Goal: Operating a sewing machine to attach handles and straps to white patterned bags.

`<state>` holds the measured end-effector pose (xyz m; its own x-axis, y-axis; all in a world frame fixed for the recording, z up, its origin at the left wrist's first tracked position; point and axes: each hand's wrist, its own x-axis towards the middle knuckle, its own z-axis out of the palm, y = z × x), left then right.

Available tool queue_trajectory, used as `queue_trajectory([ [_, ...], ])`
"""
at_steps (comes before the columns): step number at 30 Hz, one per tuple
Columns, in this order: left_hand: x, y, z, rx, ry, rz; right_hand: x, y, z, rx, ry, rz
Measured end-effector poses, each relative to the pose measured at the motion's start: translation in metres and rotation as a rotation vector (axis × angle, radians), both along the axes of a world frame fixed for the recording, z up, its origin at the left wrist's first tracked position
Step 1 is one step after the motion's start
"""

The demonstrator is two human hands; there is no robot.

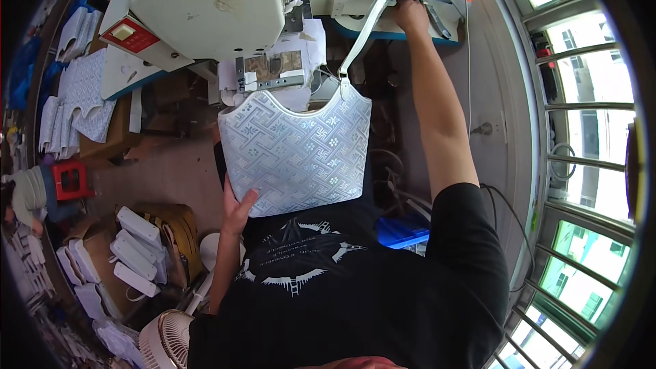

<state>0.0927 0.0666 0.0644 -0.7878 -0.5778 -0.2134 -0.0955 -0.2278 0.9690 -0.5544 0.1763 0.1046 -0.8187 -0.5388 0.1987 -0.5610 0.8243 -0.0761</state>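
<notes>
A pale silver-blue handbag (pixel 295 150) with a geometric and floral pattern hangs in front of my chest, its curved top edge at the sewing machine's (pixel 212 10) work plate. One white strap (pixel 374 24) rises from its right top corner. My left hand (pixel 239 208) grips the bag's lower left corner, thumb in front and fingers hidden behind. Stretched far forward, my right hand (pixel 410 16) is on the machine table, fingers curled down; what they hold, if anything, is hidden. Beside it lies a pair of thread snips or a similar metal tool (pixel 437 22).
Patterned bag pieces (pixel 85 89) are stacked at the left. White folded parts (pixel 140 253) stand in a box below, near a white fan (pixel 166 342). A red stool (pixel 70 180) stands farther left. A blue bin (pixel 402 231) is by my right side, and barred windows (pixel 581 130) line the right.
</notes>
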Motion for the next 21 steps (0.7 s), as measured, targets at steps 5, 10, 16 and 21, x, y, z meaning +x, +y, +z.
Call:
queue_trajectory([
  [5, -0.003, 0.004, 0.003, 0.039, 0.002, 0.008, -0.013, 0.026, -0.021, -0.209, -0.024, -0.066],
  [10, -0.001, 0.0, 0.0, 0.064, 0.022, 0.001, 0.031, 0.069, -0.021, -0.737, -0.365, -0.089],
  [16, 0.0, -0.001, 0.0, 0.083, 0.032, -0.003, 0.171, 0.096, 0.056, -1.385, -0.975, 0.021],
  [21, -0.003, 0.001, 0.002, 0.109, 0.039, 0.001, 0.23, 0.069, 0.099, -1.05, -1.008, 0.324],
])
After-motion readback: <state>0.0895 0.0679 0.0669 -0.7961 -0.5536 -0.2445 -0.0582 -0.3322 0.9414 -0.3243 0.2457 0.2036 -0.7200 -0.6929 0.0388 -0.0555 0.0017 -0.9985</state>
